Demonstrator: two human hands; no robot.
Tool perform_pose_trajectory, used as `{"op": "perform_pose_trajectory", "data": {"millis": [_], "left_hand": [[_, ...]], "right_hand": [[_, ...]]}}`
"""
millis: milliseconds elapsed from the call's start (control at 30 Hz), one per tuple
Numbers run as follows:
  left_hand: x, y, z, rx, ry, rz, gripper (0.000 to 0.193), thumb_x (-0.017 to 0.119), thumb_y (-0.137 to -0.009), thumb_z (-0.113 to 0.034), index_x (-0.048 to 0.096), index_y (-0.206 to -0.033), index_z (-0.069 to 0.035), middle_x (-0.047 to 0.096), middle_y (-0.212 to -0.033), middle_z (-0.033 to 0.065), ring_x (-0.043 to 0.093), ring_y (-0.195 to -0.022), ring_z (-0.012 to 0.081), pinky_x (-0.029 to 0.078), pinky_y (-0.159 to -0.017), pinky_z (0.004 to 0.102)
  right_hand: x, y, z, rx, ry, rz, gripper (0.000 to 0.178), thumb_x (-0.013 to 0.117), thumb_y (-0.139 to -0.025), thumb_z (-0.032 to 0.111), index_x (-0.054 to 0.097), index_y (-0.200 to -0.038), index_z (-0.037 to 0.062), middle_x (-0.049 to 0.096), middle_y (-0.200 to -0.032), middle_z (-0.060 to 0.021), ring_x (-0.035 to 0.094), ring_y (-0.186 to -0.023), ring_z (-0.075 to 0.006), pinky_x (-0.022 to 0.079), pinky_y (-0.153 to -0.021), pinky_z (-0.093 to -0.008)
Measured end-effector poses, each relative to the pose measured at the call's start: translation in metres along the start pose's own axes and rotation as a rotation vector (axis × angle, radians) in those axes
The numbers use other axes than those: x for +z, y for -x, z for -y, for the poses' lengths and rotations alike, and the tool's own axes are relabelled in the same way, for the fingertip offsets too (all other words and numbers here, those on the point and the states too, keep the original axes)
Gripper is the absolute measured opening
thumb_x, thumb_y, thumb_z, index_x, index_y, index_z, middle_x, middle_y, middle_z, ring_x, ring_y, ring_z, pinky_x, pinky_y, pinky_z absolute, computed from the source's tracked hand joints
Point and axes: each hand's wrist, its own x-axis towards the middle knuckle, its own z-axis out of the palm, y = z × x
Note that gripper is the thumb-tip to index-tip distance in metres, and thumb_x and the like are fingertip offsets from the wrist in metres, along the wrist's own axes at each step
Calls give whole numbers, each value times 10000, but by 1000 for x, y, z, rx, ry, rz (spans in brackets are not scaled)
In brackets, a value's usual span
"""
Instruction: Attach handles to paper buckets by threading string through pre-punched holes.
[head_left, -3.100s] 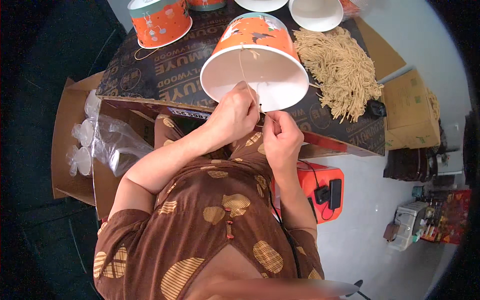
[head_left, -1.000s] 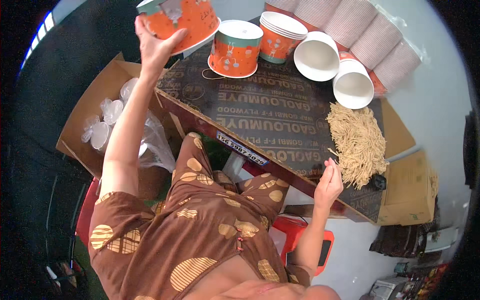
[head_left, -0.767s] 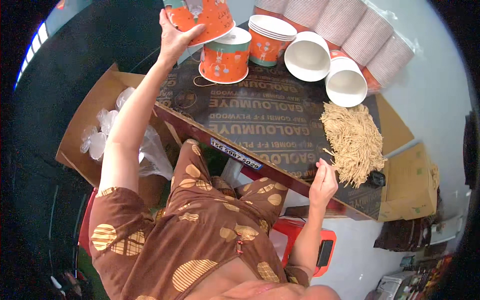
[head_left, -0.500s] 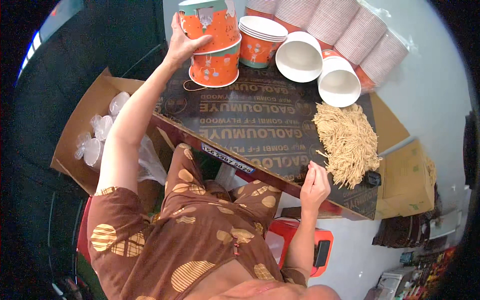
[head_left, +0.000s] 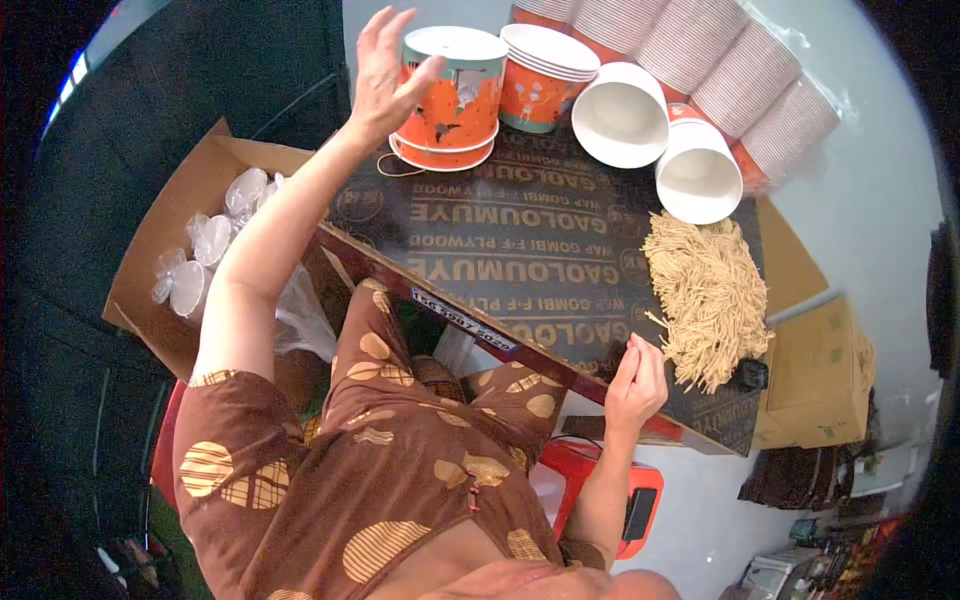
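My left hand (head_left: pixel 385 85) is open, its fingers spread beside a nested pair of orange and green paper buckets (head_left: pixel 450 105). The upper bucket stands upside down over the lower one, whose white rim shows at the bottom. A thin tan cord loop (head_left: pixel 400 166) lies at their foot. Close to the board's near edge, my right hand (head_left: pixel 636 385) is held with its fingers curled in a pinch. Whatever those fingers may hold is too small to make out. Beside that hand lies a heap of tan cords (head_left: pixel 706 300).
Behind stand a short bucket stack (head_left: pixel 545 75), two buckets on their sides (head_left: pixel 620 115) and tall nested stacks (head_left: pixel 690 50). A small black object (head_left: pixel 752 375) sits by the cords. Left, a carton (head_left: pixel 165 220) holds plastic-wrapped cups; right stands another carton (head_left: pixel 815 370). A red stool (head_left: pixel 645 500) carries a phone-like object.
The upper bucket has slid down over the lower one. My left hand has let go of it and spread its fingers. My right hand stays pinched near the cords.
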Motion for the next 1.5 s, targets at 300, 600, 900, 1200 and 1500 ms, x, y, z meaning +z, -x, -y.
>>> {"op": "perform_pose_trajectory", "data": {"millis": [300,600,900,1200,1500], "left_hand": [[19,-3,2,187,-131,446,319,683,-847,-315,585,-983,-42,559,-1177,192,446,-1227,364,282,-1058,530],[16,-8,27,81,-109,544,199,645,-854,-147,549,-1004,-58,602,-1101,114,548,-1099,319,273,-1084,511],[1,-40,26,108,-65,675,165,584,-887,-117,569,-1042,-63,611,-1027,92,556,-992,265,346,-991,425],[-6,-17,60,184,-28,629,225,598,-868,-101,563,-1087,-60,570,-997,81,522,-1030,278,327,-1004,439],[-13,-23,46,45,65,794,250,602,-877,-98,578,-1123,-62,561,-1234,108,516,-1040,268,375,-980,432]], "right_hand": [[1,0,2,-4,24,-12,156,547,-907,70,649,-983,-22,661,-926,-161,649,-831,-327,519,-731,-388],[2,-1,4,-26,76,-10,155,560,-899,79,653,-984,-10,659,-927,-155,650,-839,-322,520,-722,-387],[2,0,2,-37,108,-13,156,566,-892,83,654,-987,-3,658,-931,-152,651,-837,-322,520,-717,-388],[2,-3,5,-58,90,-28,136,575,-876,67,648,-967,-3,654,-906,-152,646,-822,-323,518,-707,-387],[3,-2,4,-48,83,-39,136,584,-869,67,646,-972,3,652,-897,-145,647,-814,-316,521,-698,-385]]}}
